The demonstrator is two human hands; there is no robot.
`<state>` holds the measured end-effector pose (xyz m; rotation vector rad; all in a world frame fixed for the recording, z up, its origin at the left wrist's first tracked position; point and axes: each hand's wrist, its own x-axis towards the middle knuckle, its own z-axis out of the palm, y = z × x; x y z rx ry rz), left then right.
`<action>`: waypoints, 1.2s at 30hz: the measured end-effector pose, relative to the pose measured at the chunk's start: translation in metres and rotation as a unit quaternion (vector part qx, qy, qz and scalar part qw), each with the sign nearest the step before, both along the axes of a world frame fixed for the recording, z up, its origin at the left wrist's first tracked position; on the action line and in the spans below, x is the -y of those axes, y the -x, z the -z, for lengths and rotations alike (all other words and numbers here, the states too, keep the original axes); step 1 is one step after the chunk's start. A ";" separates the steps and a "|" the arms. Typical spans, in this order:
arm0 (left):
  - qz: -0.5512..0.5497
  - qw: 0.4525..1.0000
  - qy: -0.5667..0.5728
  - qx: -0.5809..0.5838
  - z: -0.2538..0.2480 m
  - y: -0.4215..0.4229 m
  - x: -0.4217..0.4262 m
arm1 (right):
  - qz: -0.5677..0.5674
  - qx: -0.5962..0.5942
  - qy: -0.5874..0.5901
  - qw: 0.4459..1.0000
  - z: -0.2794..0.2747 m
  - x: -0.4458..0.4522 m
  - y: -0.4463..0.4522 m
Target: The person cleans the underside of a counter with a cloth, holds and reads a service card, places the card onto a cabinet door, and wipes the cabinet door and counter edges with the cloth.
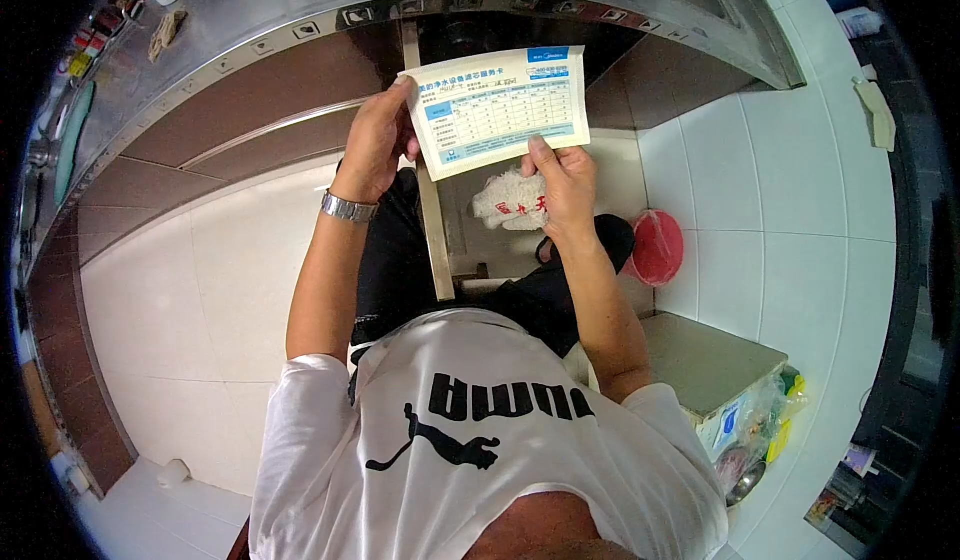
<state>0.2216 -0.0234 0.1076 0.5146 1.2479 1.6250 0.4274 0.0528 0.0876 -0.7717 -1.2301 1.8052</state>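
A printed service card [503, 110], white with a blue-lined table and Chinese lettering, is held up tilted in front of the open cabinet. My left hand [380, 142], with a metal watch on the wrist, grips its left edge. At the lower right edge, my right hand [565, 185] pinches the card, thumb on top. A bunched white cloth [508, 200] with red lettering shows just left of my right hand, against its fingers. Whether those fingers also hold the cloth I cannot tell.
A steel counter [270, 10] runs overhead across the brown cabinets [270, 90]. The edge of an open cabinet door [432, 230] stands between my legs. A red bucket [657, 248] is by the tiled wall at right, near a grey-topped box [710, 355] and plastic bags [765, 415].
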 end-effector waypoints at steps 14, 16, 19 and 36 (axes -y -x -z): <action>0.005 1.000 0.008 -0.008 -0.003 -0.001 0.000 | 0.003 -0.008 -0.013 1.000 -0.002 -0.002 0.000; 0.002 1.000 0.006 -0.009 -0.002 -0.001 0.000 | 0.000 -0.011 -0.017 1.000 -0.001 -0.003 -0.001; -0.003 1.000 0.007 -0.019 0.001 0.001 0.000 | 0.004 0.005 -0.030 1.000 -0.002 -0.001 -0.001; -0.011 0.999 0.026 -0.045 0.010 0.007 -0.007 | -0.019 0.007 -0.047 0.999 0.001 -0.006 -0.004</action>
